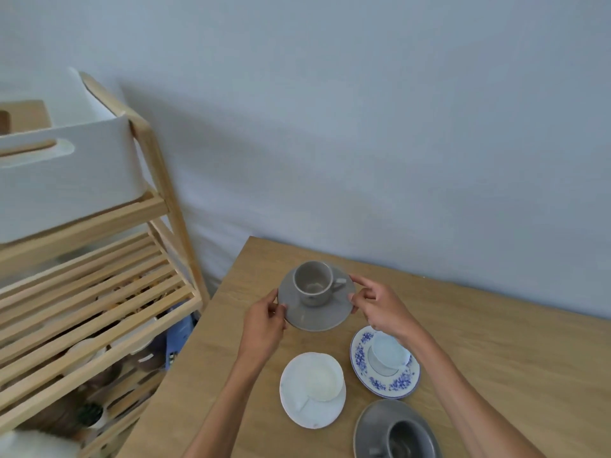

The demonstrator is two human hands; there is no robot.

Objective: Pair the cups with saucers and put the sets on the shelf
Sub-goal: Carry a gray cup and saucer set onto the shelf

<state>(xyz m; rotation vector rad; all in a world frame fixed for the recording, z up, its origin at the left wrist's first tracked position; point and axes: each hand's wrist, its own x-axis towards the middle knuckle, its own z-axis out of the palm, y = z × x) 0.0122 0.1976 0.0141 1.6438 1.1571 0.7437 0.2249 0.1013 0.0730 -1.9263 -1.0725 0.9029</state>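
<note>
Slatted shelf (99, 312) at left, beside bench (496, 342). Grey saucer (314, 314) with grey cup (312, 282) at bench's far-left part. Left hand (264, 320), right hand (380, 309) pinch opposite rims: each grip closed on saucer. Lift level, slow; cup unsecured, likely slides if tilted.

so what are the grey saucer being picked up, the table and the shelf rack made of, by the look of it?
Grey saucer: likely glazed ceramic or stoneware, with an even taupe colour, a soft satin sheen and a thick rounded rim; melamine can't be ruled out. Table: wood or wood-look laminate, showing light oak grain with a matte finish. Shelf rack: pale solid wood slats, apparently unpainted, with visible grain.
</note>
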